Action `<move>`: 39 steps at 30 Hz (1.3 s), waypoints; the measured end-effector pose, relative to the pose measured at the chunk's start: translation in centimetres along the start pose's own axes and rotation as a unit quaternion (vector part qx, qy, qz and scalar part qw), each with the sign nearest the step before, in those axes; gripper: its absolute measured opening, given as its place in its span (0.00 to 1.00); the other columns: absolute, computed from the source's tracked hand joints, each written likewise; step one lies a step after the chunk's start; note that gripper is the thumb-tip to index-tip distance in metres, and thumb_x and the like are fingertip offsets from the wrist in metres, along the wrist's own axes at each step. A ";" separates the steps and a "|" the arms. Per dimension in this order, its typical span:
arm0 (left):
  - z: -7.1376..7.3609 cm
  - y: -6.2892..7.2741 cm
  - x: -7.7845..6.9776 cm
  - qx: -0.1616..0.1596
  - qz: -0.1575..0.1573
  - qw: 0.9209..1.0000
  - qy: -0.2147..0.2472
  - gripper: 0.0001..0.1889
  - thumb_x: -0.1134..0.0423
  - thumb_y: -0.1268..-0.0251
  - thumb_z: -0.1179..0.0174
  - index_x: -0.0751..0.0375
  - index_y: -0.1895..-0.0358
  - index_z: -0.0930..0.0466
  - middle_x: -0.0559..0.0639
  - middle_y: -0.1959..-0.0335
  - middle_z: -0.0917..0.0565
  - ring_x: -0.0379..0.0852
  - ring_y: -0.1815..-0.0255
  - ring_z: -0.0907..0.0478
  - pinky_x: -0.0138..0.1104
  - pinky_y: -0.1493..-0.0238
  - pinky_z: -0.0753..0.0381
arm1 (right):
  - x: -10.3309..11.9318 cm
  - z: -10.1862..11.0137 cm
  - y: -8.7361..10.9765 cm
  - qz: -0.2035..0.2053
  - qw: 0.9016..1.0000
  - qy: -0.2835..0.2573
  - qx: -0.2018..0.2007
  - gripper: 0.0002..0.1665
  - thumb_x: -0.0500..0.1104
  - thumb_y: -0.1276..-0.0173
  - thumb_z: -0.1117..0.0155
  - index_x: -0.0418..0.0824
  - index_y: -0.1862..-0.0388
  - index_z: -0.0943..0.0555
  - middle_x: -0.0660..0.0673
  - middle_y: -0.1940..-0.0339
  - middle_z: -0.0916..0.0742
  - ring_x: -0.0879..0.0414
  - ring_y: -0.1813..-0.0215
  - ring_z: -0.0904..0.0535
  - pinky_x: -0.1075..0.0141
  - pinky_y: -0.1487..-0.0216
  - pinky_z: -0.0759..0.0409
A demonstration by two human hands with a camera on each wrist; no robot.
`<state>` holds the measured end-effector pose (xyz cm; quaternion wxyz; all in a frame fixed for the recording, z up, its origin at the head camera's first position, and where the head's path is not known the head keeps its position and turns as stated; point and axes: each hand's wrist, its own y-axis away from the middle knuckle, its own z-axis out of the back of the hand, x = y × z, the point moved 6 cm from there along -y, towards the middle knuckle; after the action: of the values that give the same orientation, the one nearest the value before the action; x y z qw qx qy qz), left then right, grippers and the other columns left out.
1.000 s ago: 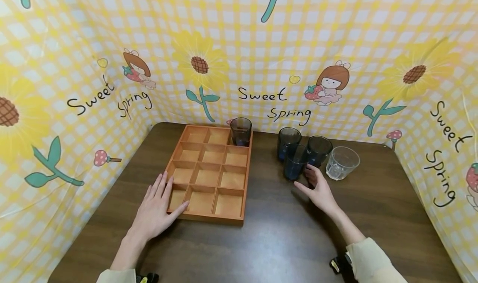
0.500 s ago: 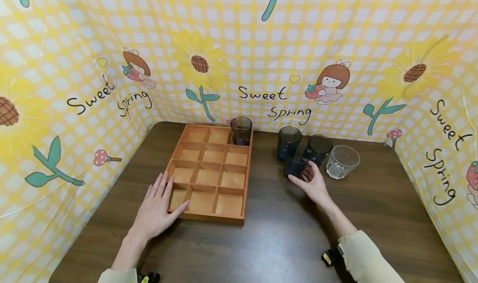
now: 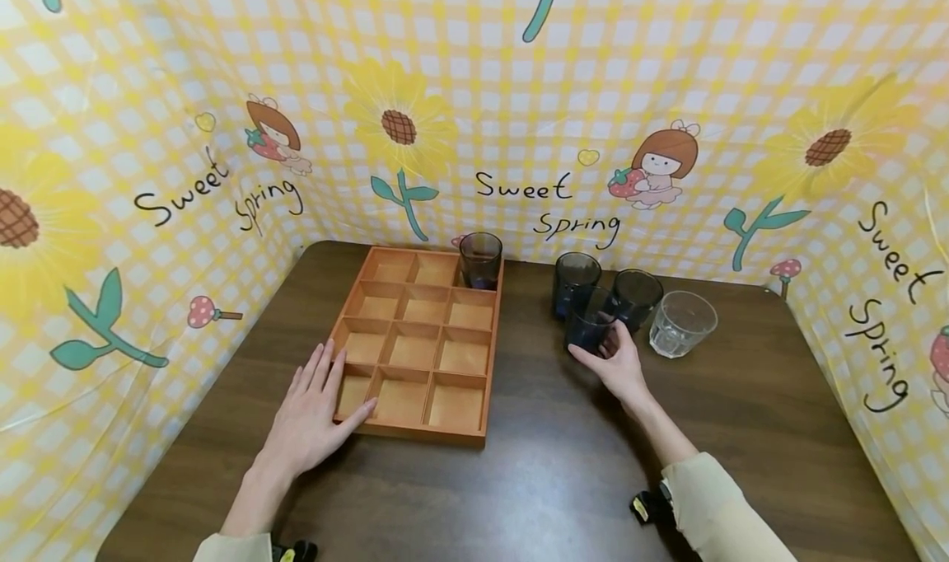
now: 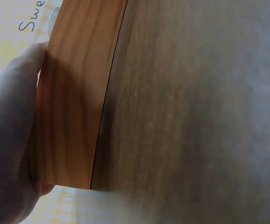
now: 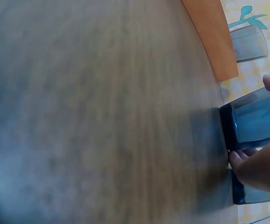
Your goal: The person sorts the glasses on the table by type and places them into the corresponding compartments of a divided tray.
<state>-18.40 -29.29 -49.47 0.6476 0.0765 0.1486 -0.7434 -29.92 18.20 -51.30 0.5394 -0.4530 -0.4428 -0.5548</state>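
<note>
Right hand (image 3: 617, 366) is at the middle right of the head view, its grip curled round the nearest dark glass (image 3: 588, 329), which stands on the bench (image 3: 563, 480) touching two more dark glasses (image 3: 572, 282) behind it. Clear glass (image 3: 680, 323) sits just right of those. Left hand (image 3: 311, 414) lies flat, fingers straight, on the lower-left corner of the wooden tray (image 3: 404, 432), holding nothing. Another dark glass (image 3: 479, 259) stands in the tray's top-right compartment.

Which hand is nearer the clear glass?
Right. The right hand grips a dark glass just left of the clear glass; the left hand rests on the tray, far left.
</note>
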 end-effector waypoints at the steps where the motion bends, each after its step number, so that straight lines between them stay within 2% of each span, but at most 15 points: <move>1: 0.0 0.0 0.0 -0.004 -0.001 1.000 0.000 0.55 0.31 0.22 0.41 0.65 0.09 0.53 0.66 0.07 0.54 0.68 0.06 0.56 0.70 0.13 0.48 | 0.0 0.0 0.0 0.001 1.000 0.002 -0.004 0.47 0.34 0.29 0.22 0.36 0.16 0.34 0.29 0.23 0.20 0.47 0.24 0.23 0.65 0.21 0.26; 3: 0.1 0.0 0.0 -0.007 -0.003 1.000 -0.002 0.55 0.31 0.22 0.41 0.65 0.09 0.52 0.67 0.07 0.53 0.68 0.06 0.55 0.70 0.13 0.47 | 0.1 -0.1 0.0 0.004 1.000 0.004 -0.010 0.46 0.34 0.30 0.22 0.36 0.17 0.33 0.30 0.24 0.19 0.52 0.28 0.21 0.74 0.28 0.25; 6: 0.1 0.0 0.0 -0.005 -0.002 1.000 -0.006 0.55 0.31 0.22 0.41 0.65 0.09 0.52 0.66 0.07 0.53 0.68 0.06 0.55 0.70 0.13 0.47 | 0.2 -0.2 -0.1 0.005 1.000 -0.001 -0.017 0.45 0.33 0.31 0.22 0.36 0.18 0.32 0.29 0.25 0.18 0.62 0.35 0.20 0.83 0.36 0.26; 9: 0.1 -0.1 0.0 0.001 0.000 1.000 -0.007 0.55 0.31 0.22 0.41 0.65 0.09 0.52 0.66 0.07 0.54 0.68 0.06 0.56 0.69 0.13 0.48 | 0.2 -0.4 -0.1 0.006 1.000 -0.010 -0.024 0.45 0.31 0.32 0.22 0.35 0.19 0.32 0.28 0.27 0.17 0.71 0.42 0.20 0.86 0.40 0.26; 13: 0.3 -0.1 0.1 0.008 0.004 1.000 -0.005 0.55 0.31 0.22 0.41 0.64 0.09 0.53 0.66 0.07 0.55 0.67 0.06 0.57 0.69 0.12 0.50 | 0.2 -0.5 -0.2 0.012 0.999 -0.010 -0.041 0.45 0.31 0.33 0.21 0.34 0.20 0.31 0.27 0.30 0.16 0.78 0.48 0.21 0.86 0.43 0.24; 22: 0.2 -0.1 0.1 0.011 0.006 1.000 0.002 0.56 0.31 0.22 0.42 0.63 0.08 0.55 0.65 0.06 0.56 0.67 0.06 0.57 0.69 0.12 0.50 | 0.4 -0.6 -0.2 0.008 0.998 0.017 -0.067 0.43 0.31 0.34 0.19 0.34 0.23 0.27 0.26 0.33 0.14 0.80 0.52 0.22 0.84 0.46 0.25; 30: 0.2 -0.1 0.1 0.006 0.005 1.000 0.001 0.55 0.31 0.22 0.41 0.64 0.09 0.53 0.65 0.07 0.55 0.67 0.06 0.56 0.69 0.12 0.49 | 0.6 -0.4 0.1 -0.009 0.998 0.012 -0.057 0.43 0.33 0.34 0.18 0.37 0.22 0.26 0.28 0.31 0.14 0.77 0.49 0.21 0.83 0.45 0.25; 39: 0.2 -0.1 0.1 0.004 0.007 1.000 0.001 0.55 0.31 0.22 0.41 0.65 0.09 0.52 0.66 0.07 0.54 0.68 0.06 0.56 0.69 0.12 0.50 | 0.6 -0.4 0.2 -0.019 0.999 -0.022 -0.036 0.41 0.33 0.31 0.21 0.39 0.21 0.25 0.31 0.30 0.15 0.78 0.47 0.18 0.84 0.42 0.20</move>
<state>-18.48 -29.45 -49.27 0.6520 0.0811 0.1459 -0.7396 -29.76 17.65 -50.82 0.5022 -0.4756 -0.4429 -0.5704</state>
